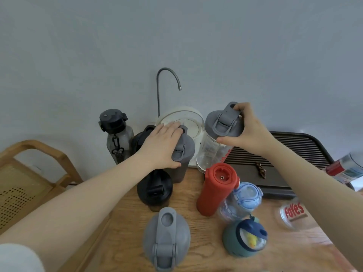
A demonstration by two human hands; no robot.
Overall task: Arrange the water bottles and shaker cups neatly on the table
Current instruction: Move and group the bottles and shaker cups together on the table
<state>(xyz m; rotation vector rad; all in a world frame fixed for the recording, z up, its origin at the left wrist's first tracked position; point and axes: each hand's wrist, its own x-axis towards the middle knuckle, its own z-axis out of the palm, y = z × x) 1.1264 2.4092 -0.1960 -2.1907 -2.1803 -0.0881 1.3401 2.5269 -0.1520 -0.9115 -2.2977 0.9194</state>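
Note:
My left hand (160, 146) grips the lid of a dark grey shaker cup (181, 163) at the back of the wooden table (196, 242). My right hand (249, 128) holds the grey lid of a clear shaker cup (211, 152), which is tilted. A smoky bottle with a black cap (115, 134) stands at the back left. A black-lidded shaker (155, 189), a red bottle (216, 189), a pale blue bottle (243, 201), a green bottle with a navy lid (246, 237) and a grey-lidded shaker (167, 238) stand nearer me.
A white water dispenser (188, 118) with a curved spout sits against the wall. A dark slatted tray (294, 152) lies at the right, with a clear lid (292, 214) and a red-and-silver can (345, 167) close by. A wooden chair (29, 173) is left of the table.

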